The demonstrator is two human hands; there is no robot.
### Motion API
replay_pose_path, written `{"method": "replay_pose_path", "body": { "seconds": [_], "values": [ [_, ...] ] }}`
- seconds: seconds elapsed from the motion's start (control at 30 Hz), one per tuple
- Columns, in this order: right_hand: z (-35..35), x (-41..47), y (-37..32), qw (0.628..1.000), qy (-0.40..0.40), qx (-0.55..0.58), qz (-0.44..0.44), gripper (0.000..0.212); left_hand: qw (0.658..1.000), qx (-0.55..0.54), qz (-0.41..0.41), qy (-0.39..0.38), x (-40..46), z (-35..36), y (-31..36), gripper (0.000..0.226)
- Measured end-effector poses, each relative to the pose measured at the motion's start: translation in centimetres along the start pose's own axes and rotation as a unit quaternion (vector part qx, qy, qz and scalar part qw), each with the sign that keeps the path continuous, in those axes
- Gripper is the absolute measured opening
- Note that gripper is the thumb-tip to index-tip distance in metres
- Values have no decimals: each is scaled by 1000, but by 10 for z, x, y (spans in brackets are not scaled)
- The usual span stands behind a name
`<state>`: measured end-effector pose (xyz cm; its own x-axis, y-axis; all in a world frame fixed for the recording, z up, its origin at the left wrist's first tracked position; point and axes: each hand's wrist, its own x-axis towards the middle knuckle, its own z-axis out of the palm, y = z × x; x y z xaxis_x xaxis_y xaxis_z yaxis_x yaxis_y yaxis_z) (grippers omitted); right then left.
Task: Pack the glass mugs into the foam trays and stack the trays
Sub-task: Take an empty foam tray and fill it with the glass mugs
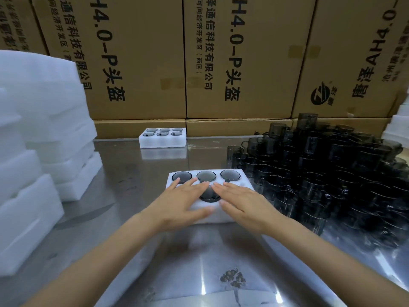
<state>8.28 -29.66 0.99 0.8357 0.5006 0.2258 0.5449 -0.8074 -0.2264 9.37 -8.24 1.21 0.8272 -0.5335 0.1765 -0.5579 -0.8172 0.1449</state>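
Both hands, left hand (183, 202) & right hand (243, 203), lie spread flat on near foam tray (241, 185); finished tray (162, 142) lies straight beyond, long axes parallel.

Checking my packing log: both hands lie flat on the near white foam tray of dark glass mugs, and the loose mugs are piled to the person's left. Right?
Not quite. The head view shows the pile of loose dark glass mugs on the person's right. Both the left hand and right hand do lie flat on the near white foam tray.

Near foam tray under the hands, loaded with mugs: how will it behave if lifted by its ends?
The near foam tray probably flexes: it looks like soft white foam. The glass mugs likely make it heavy for foam and fragile. Seated in pockets, they should not roll.
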Motion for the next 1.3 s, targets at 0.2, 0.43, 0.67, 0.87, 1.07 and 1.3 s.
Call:
{"method": "replay_pose_path", "body": {
  "seconds": [0.2,0.43,0.67,0.87,1.07,1.3],
  "values": [
    [-21,-17,15,945,289,-58,144,30,988,-93,-23,118,-4,4,5,53],
    [-49,-46,54,853,261,-211,399,42,979,-116,-41,162,-6,8,5,45],
    [-62,-49,63,877,217,-198,381,19,981,-105,-33,158,-7,7,5,36],
    [-83,-38,47,946,261,-73,177,5,976,-144,-33,159,0,-2,7,34],
    [-75,-17,32,985,114,109,70,4,961,-241,-11,138,27,-9,36,49],
    [-56,-8,41,980,73,177,47,19,967,-229,3,112,45,1,44,59]
  ]
}}
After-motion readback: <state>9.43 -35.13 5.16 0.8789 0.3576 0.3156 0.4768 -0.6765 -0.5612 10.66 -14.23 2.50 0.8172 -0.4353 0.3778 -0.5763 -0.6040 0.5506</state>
